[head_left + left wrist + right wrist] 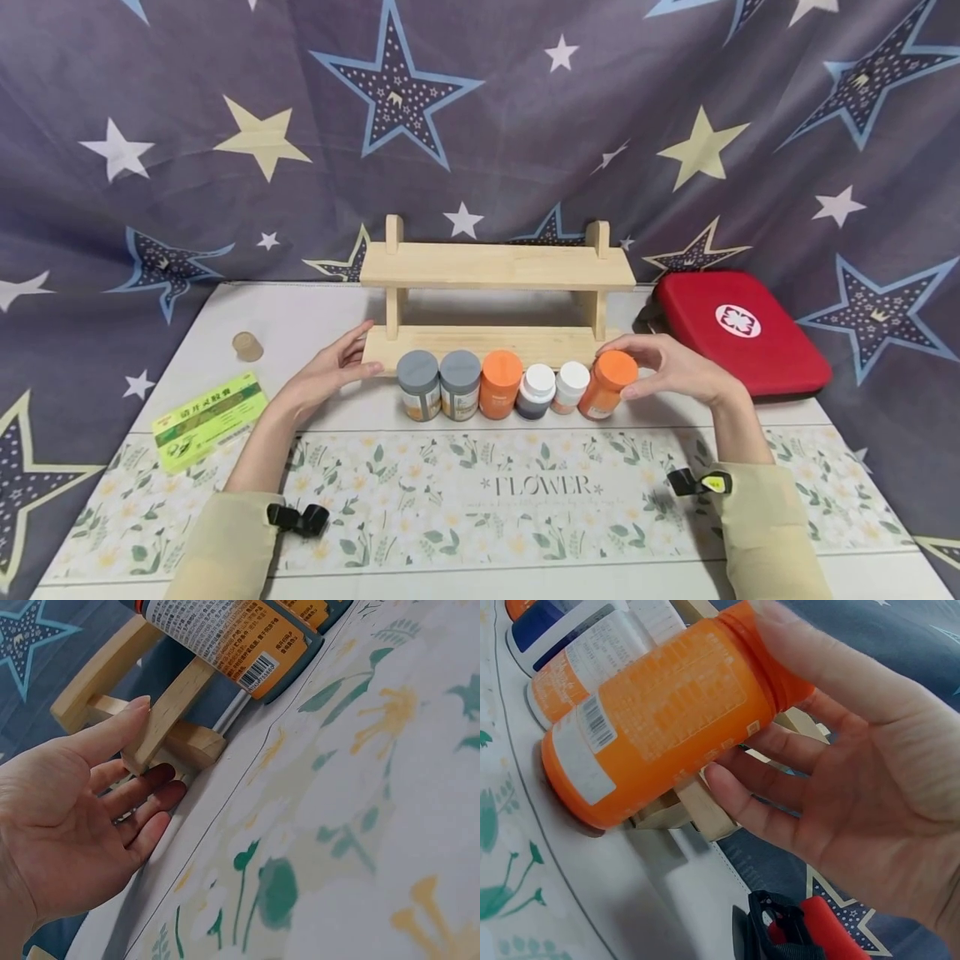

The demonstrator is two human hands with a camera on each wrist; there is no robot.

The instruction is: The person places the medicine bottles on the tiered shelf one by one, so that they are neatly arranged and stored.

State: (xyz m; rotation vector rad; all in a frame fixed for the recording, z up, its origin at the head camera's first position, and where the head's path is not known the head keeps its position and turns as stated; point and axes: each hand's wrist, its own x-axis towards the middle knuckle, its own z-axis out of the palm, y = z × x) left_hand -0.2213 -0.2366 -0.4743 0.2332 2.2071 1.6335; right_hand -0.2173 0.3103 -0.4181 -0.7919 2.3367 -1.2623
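Note:
A two-tier wooden shelf [495, 267] stands at the back of the table. My left hand [333, 371] holds the left end of its lower board [169, 712], thumb on top and fingers curled beside and below. In front of the board is a row of pill bottles: two grey-capped bottles [439, 383], an orange bottle [500, 385], a white-capped dark bottle [536, 392] and a small white bottle [571, 387]. At the row's right end, my right hand [667, 367] grips another orange bottle [660, 720] near its cap, thumb in front and fingers behind.
A red zippered case [750, 350] lies at the right back. On the left are a green medicine box [210, 421] and a small cork-coloured stopper [247, 346]. A flower-printed cloth [420, 508] covers the table front. A starry curtain [495, 183] hangs behind.

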